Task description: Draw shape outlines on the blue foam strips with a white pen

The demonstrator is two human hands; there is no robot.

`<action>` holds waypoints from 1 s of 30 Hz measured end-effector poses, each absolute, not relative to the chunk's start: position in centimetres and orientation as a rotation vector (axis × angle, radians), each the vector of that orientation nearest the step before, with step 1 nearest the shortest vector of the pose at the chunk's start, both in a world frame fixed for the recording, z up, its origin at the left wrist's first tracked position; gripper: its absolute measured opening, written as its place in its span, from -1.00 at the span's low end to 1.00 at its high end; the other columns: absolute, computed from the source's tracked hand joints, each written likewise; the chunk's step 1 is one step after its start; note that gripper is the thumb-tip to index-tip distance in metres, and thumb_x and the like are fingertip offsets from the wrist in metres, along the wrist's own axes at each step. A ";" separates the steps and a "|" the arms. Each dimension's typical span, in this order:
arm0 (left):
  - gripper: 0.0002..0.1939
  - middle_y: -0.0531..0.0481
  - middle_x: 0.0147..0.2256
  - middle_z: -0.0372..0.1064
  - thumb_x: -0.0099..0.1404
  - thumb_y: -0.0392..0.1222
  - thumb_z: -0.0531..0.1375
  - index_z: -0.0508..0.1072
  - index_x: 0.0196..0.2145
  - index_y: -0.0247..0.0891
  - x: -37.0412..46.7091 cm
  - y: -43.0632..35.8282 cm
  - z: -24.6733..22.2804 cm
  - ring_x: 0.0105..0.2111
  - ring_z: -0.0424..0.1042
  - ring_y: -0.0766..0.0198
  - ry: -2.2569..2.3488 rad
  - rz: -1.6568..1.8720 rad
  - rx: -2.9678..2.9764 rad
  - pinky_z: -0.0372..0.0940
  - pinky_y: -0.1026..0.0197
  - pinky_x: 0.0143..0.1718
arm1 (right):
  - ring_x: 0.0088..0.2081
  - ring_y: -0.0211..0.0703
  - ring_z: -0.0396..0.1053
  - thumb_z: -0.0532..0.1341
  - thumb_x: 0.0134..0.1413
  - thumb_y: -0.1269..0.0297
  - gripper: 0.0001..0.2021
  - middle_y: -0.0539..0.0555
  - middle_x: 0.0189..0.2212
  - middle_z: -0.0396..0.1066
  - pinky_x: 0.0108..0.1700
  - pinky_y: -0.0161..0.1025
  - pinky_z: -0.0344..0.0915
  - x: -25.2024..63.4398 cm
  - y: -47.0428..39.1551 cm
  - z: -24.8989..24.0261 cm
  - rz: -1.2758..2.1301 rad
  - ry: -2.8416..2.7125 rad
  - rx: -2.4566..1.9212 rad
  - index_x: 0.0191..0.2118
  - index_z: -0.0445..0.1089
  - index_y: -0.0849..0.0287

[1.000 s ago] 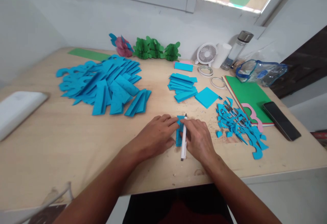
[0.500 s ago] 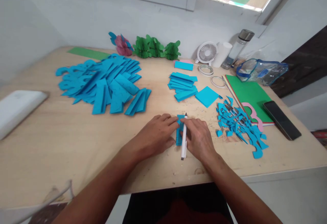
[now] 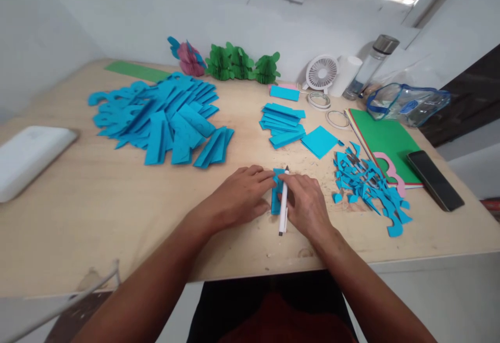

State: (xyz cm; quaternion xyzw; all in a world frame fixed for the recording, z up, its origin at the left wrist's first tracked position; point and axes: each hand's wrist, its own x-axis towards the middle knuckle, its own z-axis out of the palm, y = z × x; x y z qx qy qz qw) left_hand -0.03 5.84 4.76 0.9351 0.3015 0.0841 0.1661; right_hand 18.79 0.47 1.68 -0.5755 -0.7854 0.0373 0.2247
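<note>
A small folded piece of blue paper (image 3: 275, 205) lies upright in front of me on the table, between my two hands. My left hand (image 3: 246, 193) holds its left edge, fingers together on the upper part and thumb tucked low beside it. My right hand (image 3: 307, 199) is closed round a white pen (image 3: 284, 205), whose dark tip points away from me. The right fingertips also touch the paper's right side, and the pen covers part of that edge. Folded blue strips (image 3: 282, 124) and a flat blue square (image 3: 319, 142) lie just beyond.
Left stands a large heap of blue cut-outs (image 3: 156, 116); right, blue scraps (image 3: 363, 179) lie near a green sheet (image 3: 385, 142) and a phone (image 3: 435, 180). Along the wall are green paper figures (image 3: 230, 62), a small fan (image 3: 322, 72) and a bottle (image 3: 373, 66). A white device (image 3: 35, 158) sits far left.
The view has shifted slightly, so everything sits a little higher in the picture. Both hands keep their places on the paper and pen.
</note>
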 end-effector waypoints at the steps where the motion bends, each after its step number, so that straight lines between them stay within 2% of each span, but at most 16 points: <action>1: -0.63 -0.14 0.05 0.39 0.17 -0.32 0.22 0.39 -0.04 -0.23 0.0 5.9 4.8 0.01 0.35 0.03 0.862 0.238 2.657 0.24 -0.07 0.10 | -0.12 0.05 0.37 0.16 0.14 0.47 -0.68 0.19 -0.14 0.50 -0.12 -0.09 0.18 18.8 0.5 1.7 0.102 -2.166 -1.588 0.02 0.40 0.16; 7: -0.69 -0.10 0.00 0.41 0.18 -0.34 0.20 0.39 -0.09 -0.19 0.1 6.0 4.6 -0.03 0.37 0.07 0.843 0.257 2.633 0.25 -0.03 0.07 | -0.11 0.07 0.36 0.16 0.15 0.44 -0.66 0.19 -0.15 0.49 -0.12 -0.07 0.18 18.9 0.5 1.6 0.117 -2.169 -1.593 0.05 0.40 0.15; 13: -0.83 -0.11 -0.05 0.42 0.30 -0.37 0.08 0.41 -0.18 -0.24 0.3 6.2 4.3 -0.09 0.37 0.13 0.830 0.245 2.660 0.25 0.01 0.03 | -0.10 0.07 0.36 0.15 0.16 0.43 -0.67 0.21 -0.13 0.48 -0.11 -0.07 0.18 19.0 0.5 1.5 0.117 -2.180 -1.593 0.04 0.40 0.17; 17: -0.87 -0.09 -0.08 0.43 0.30 -0.32 0.12 0.42 -0.20 -0.21 0.4 6.2 4.1 -0.09 0.37 0.12 0.837 0.259 2.680 0.26 0.03 0.00 | -0.11 0.08 0.35 0.16 0.14 0.42 -0.66 0.21 -0.14 0.47 -0.12 -0.07 0.18 19.0 0.5 1.5 0.111 -2.187 -1.596 0.05 0.40 0.16; 23: -0.73 -0.11 -0.07 0.42 0.22 -0.28 0.22 0.40 -0.10 -0.23 0.6 6.2 3.8 -0.09 0.36 0.08 0.860 0.257 2.699 0.27 0.03 -0.03 | -0.12 0.07 0.35 0.16 0.15 0.42 -0.67 0.21 -0.15 0.48 -0.13 -0.09 0.17 19.0 0.5 1.6 0.093 -2.191 -1.600 0.04 0.40 0.16; 30: -0.70 -0.14 -0.06 0.42 0.20 -0.29 0.24 0.39 -0.09 -0.25 0.7 6.2 3.9 -0.07 0.36 0.06 0.894 0.248 2.689 0.28 0.01 -0.01 | -0.16 0.06 0.35 0.16 0.13 0.45 -0.67 0.17 -0.17 0.49 -0.16 -0.10 0.14 18.9 0.5 1.6 0.079 -2.184 -1.604 0.02 0.40 0.17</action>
